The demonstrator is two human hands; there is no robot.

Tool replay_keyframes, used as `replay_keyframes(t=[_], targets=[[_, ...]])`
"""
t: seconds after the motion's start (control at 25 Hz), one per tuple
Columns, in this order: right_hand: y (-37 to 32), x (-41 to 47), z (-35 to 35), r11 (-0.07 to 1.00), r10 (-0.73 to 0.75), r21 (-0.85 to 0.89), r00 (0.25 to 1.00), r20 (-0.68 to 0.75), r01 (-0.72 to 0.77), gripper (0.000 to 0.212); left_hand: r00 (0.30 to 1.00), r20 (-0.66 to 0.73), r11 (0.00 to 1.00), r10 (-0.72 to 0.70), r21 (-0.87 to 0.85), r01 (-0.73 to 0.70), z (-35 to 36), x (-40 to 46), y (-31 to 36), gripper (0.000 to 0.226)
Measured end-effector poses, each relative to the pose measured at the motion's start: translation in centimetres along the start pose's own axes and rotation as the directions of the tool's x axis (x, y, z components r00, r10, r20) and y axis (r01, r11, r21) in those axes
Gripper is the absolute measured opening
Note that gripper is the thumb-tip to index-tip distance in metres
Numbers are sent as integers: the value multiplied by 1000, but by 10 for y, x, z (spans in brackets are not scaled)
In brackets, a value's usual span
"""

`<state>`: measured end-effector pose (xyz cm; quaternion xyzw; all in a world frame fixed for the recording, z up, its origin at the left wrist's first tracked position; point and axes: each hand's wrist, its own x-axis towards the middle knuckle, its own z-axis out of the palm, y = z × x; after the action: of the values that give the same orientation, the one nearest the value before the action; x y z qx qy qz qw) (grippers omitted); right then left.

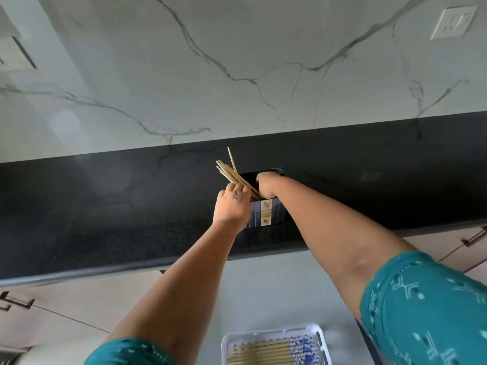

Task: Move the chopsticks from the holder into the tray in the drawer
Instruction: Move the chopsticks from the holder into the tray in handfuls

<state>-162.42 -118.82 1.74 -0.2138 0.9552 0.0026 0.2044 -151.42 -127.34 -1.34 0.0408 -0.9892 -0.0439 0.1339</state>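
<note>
A dark blue holder point(266, 214) with a pictured label stands on the black countertop point(105, 206). A bundle of pale wooden chopsticks point(229, 172) sticks out of it, leaning to the left. My left hand point(232, 206) grips the bundle at the holder's left rim. My right hand point(267, 185) reaches down into the holder's mouth; its fingers are hidden inside. Below, in the open drawer point(263, 285), a white tray point(226, 343) holds several chopsticks point(263, 351) with blue patterned ends lying side by side.
A white marble backsplash point(237, 61) rises behind the counter, with a wall socket point(453, 22) at the top right. Cabinet fronts with dark handles point(474, 238) flank the drawer on both sides.
</note>
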Motion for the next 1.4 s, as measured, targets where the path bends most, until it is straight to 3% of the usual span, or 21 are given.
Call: replay_keyframes(t=[0.08, 0.16, 0.32, 0.4, 0.56, 0.68, 0.76, 0.84, 0.88, 0.96, 1.0, 1.04, 1.08, 1.12, 1.16, 1.2, 1.24, 1.28, 1.32, 1.36, 1.4], targets=[[0, 8, 2, 1000, -13, 22, 993, 116, 10, 25, 998, -62, 1000, -4, -5, 4, 4, 1, 1, 30], [-1, 9, 3, 998, -30, 65, 996, 80, 24, 13, 997, -83, 1000, -9, -5, 9, 7, 2, -1, 29], [6, 18, 3, 997, -79, 16, 997, 1, 79, 32, 991, -133, 1000, -10, 18, 13, 10, 1, -3, 22], [10, 15, 1, 994, -107, -26, 994, -9, 106, 29, 984, -178, 1000, 3, 8, -2, 9, 0, -4, 20], [16, -6, -11, 907, -100, 387, 976, -193, 169, 14, 966, -260, 998, -2, -55, -13, 1, 0, 0, 28], [10, -38, -34, 787, -52, 560, 932, -358, 259, 10, 914, -365, 948, -179, -311, 62, -14, -4, 14, 28], [8, -75, -51, 718, 28, 598, 844, -536, 356, 10, 838, -336, 751, -430, -648, 125, -34, -16, 32, 28], [9, -121, -56, 702, 104, 581, 748, -656, 411, 14, 799, -164, 474, -579, -864, 167, -50, -38, 52, 25], [10, -142, -52, 714, 91, 560, 737, -669, 420, 15, 808, -104, 413, -580, -892, 181, -51, -52, 60, 26], [6, -178, -31, 757, 11, 522, 790, -613, 394, 15, 839, 75, 283, -539, -922, 264, -32, -82, 69, 31], [3, -191, -13, 795, -38, 486, 829, -559, 364, 16, 821, 239, 120, -518, -930, 347, -18, -96, 72, 35], [0, -201, 6, 850, -96, 410, 862, -498, 331, 17, 764, 436, -106, -475, -891, 442, -3, -111, 74, 39], [-3, -206, 32, 904, -150, 310, 897, -416, 295, 18, 674, 629, -355, -387, -776, 521, 16, -130, 74, 43], [-3, -210, 59, 940, -190, 217, 931, -313, 265, 17, 560, 773, -540, -298, -620, 569, 33, -151, 75, 45], [-2, -212, 90, 961, -199, 152, 960, -195, 230, 17, 445, 855, -599, -266, -508, 618, 53, -177, 75, 42], [0, -213, 121, 974, -192, 108, 978, -81, 200, 21, 355, 890, -549, -285, -455, 701, 69, -204, 74, 37], [3, -213, 154, 982, -178, 61, 984, 16, 176, 26, 312, 885, -361, -347, -433, 826, 84, -234, 72, 33], [5, -213, 185, 988, -156, 10, 984, 83, 155, 31, 337, 841, -64, -423, -398, 915, 93, -263, 69, 28], [8, -211, 215, 988, -138, -44, 983, 123, 145, 35, 415, 786, 242, -458, -339, 909, 100, -287, 64, 23], [9, -208, 241, 984, -134, -100, 980, 149, 149, 36, 496, 748, 482, -441, -269, 834, 102, -306, 61, 20], [10, -203, 264, 972, -143, -159, 974, 178, 172, 37, 577, 716, 634, -393, -243, 734, 102, -318, 59, 17]])
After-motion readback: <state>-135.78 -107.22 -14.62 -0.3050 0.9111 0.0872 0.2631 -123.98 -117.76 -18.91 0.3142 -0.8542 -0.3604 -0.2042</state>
